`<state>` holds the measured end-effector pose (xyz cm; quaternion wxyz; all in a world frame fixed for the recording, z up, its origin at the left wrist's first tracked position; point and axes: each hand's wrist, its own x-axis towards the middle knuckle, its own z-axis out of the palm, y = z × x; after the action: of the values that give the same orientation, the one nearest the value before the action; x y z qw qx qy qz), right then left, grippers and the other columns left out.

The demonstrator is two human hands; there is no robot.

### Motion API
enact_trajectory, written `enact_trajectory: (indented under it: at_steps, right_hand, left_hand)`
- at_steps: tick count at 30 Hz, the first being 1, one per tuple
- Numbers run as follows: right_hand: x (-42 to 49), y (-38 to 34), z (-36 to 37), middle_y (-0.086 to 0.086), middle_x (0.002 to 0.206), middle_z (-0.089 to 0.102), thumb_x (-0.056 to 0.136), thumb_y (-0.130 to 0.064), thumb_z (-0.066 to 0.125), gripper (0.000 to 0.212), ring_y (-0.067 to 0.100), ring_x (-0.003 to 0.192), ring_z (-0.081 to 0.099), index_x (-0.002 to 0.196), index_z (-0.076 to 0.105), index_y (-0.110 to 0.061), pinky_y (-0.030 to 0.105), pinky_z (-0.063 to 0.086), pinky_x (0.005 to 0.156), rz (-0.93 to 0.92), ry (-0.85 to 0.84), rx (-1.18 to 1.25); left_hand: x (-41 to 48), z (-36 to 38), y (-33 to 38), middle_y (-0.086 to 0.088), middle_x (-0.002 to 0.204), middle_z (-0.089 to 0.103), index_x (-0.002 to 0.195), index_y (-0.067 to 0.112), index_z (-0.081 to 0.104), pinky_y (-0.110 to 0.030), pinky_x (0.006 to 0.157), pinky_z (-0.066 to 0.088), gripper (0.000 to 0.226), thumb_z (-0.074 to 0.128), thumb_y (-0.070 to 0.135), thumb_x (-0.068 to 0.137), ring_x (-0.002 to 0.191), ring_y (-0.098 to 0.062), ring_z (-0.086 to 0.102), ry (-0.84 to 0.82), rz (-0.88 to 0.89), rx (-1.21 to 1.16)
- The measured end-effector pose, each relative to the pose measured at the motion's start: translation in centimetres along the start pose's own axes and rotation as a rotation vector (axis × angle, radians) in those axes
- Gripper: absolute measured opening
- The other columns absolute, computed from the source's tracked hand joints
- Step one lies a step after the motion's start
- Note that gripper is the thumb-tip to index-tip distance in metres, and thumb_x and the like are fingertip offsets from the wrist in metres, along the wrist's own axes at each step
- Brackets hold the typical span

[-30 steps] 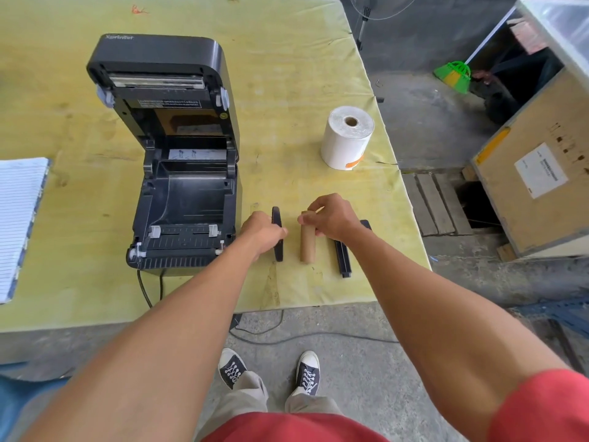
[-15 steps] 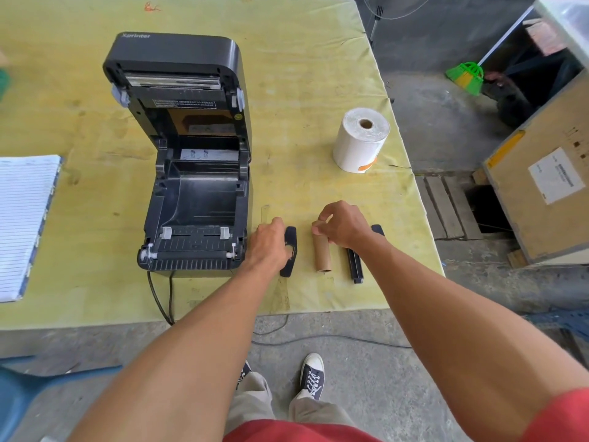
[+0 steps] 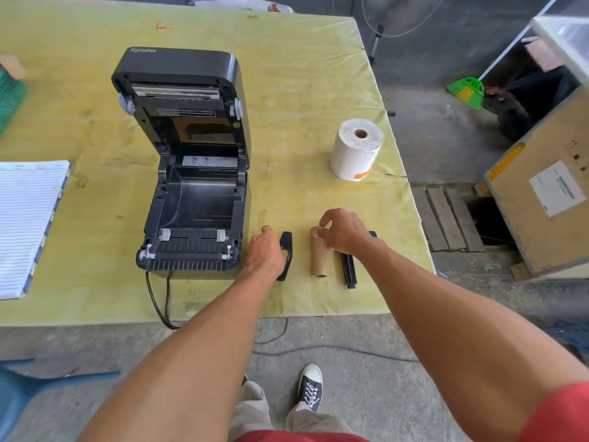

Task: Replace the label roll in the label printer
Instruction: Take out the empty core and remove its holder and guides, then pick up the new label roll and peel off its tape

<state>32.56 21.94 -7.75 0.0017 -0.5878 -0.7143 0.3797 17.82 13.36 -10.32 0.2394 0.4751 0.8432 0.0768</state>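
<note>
The black label printer (image 3: 191, 199) stands with its lid up and its roll bay empty. A full white label roll (image 3: 355, 151) stands on end to its right. Near the table's front edge lie three parts side by side: a flat black roll guide (image 3: 286, 250), an empty brown cardboard core (image 3: 319, 261) and a black spindle (image 3: 349, 271). My left hand (image 3: 264, 253) rests on the guide's left edge, fingers curled on it. My right hand (image 3: 342, 232) pinches the far end of the core, index finger raised, and hides the spindle's far end.
The printer's black cable (image 3: 157, 298) hangs over the front edge of the yellow-covered table (image 3: 302, 74). A lined notebook (image 3: 27, 224) lies at the left, a green basket (image 3: 9, 97) at far left. A wooden crate (image 3: 541, 199) and pallet stand on the floor to the right.
The black guide, held on edge a second ago, now lies flat under my left hand. The core stays on the table under my right fingers. The view has shifted slightly.
</note>
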Motion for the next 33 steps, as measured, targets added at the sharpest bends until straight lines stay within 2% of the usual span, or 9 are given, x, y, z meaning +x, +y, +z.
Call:
enact_trajectory:
  at_steps: [4, 9, 11, 14, 18, 23, 30, 33]
  right_hand:
    - [-0.6, -0.1, -1.3, 0.021, 0.109, 0.068, 0.094, -0.031, 0.068, 0.040, 0.037, 0.099, 0.067, 0.123, 0.060, -0.005, 0.042, 0.055, 0.088, -0.006, 0.009, 0.003]
    - [-1.5, -0.7, -3.6, 0.022, 0.104, 0.070, 0.095, -0.027, 0.067, 0.032, 0.039, 0.095, 0.069, 0.113, 0.065, -0.002, 0.041, 0.056, 0.084, -0.003, 0.057, -0.040]
    - [-1.8, -0.8, -4.6, 0.022, 0.102, 0.070, 0.095, -0.027, 0.067, 0.030, 0.038, 0.091, 0.069, 0.109, 0.066, -0.001, 0.042, 0.056, 0.083, 0.015, 0.079, -0.083]
    - [-2.1, -0.6, -6.2, 0.019, 0.108, 0.068, 0.095, -0.026, 0.064, 0.029, 0.032, 0.081, 0.063, 0.108, 0.066, 0.000, 0.043, 0.057, 0.084, 0.047, 0.154, -0.116]
    - [-3.0, 0.2, -7.1, 0.015, 0.127, 0.061, 0.096, -0.029, 0.063, 0.039, 0.033, 0.108, 0.061, 0.128, 0.057, -0.007, 0.037, 0.049, 0.088, 0.091, 0.236, -0.119]
    - [-3.1, 1.1, -6.8, 0.016, 0.117, 0.066, 0.095, -0.030, 0.063, 0.045, 0.033, 0.104, 0.065, 0.132, 0.051, -0.006, 0.043, 0.055, 0.088, 0.175, 0.287, -0.038]
    - [1.0, 3.3, -8.6, 0.016, 0.119, 0.066, 0.096, -0.029, 0.060, 0.044, 0.034, 0.104, 0.065, 0.133, 0.050, -0.008, 0.043, 0.055, 0.089, 0.208, 0.277, 0.007]
    - [3.9, 4.7, -9.8, 0.017, 0.117, 0.066, 0.096, -0.027, 0.060, 0.044, 0.034, 0.102, 0.066, 0.134, 0.050, -0.008, 0.043, 0.055, 0.089, 0.204, 0.250, 0.020]
  left_hand:
    - [-0.5, -0.4, 0.3, -0.007, 0.084, 0.059, 0.122, 0.004, 0.045, -0.041, 0.065, 0.058, 0.039, 0.067, 0.008, 0.090, 0.070, -0.022, 0.061, 0.028, -0.009, 0.003]
    - [-0.4, -2.3, 1.0, -0.009, 0.092, 0.059, 0.128, 0.002, 0.046, -0.032, 0.067, 0.050, 0.046, 0.069, 0.009, 0.089, 0.076, -0.022, 0.058, 0.043, 0.067, -0.040]
    - [0.2, -3.8, 1.5, -0.006, 0.089, 0.054, 0.126, 0.004, 0.048, -0.033, 0.064, 0.047, 0.041, 0.067, 0.009, 0.090, 0.076, -0.022, 0.056, 0.061, 0.110, -0.003]
    - [1.5, -6.6, 2.8, -0.008, 0.100, 0.061, 0.122, 0.009, 0.050, -0.035, 0.064, 0.047, 0.032, 0.062, 0.010, 0.092, 0.079, -0.023, 0.056, 0.098, 0.206, 0.042]
    - [3.0, -9.5, 5.2, -0.006, 0.095, 0.059, 0.120, 0.011, 0.054, -0.035, 0.064, 0.046, 0.027, 0.060, 0.012, 0.093, 0.077, -0.022, 0.055, 0.126, 0.330, 0.033]
    - [4.1, -10.8, 8.5, -0.013, 0.117, 0.060, 0.121, 0.011, 0.054, -0.043, 0.081, 0.053, 0.033, 0.063, 0.022, 0.092, 0.097, -0.030, 0.060, 0.069, 0.469, 0.071]
    - [7.4, -9.6, 14.1, -0.015, 0.127, 0.045, 0.133, 0.014, 0.046, -0.046, 0.091, 0.049, 0.048, 0.064, 0.023, 0.090, 0.110, -0.035, 0.053, -0.001, 0.599, 0.086]
    - [9.3, -8.5, 16.8, -0.015, 0.132, 0.037, 0.141, 0.020, 0.040, -0.048, 0.098, 0.045, 0.059, 0.067, 0.025, 0.089, 0.120, -0.036, 0.044, -0.044, 0.581, 0.098]
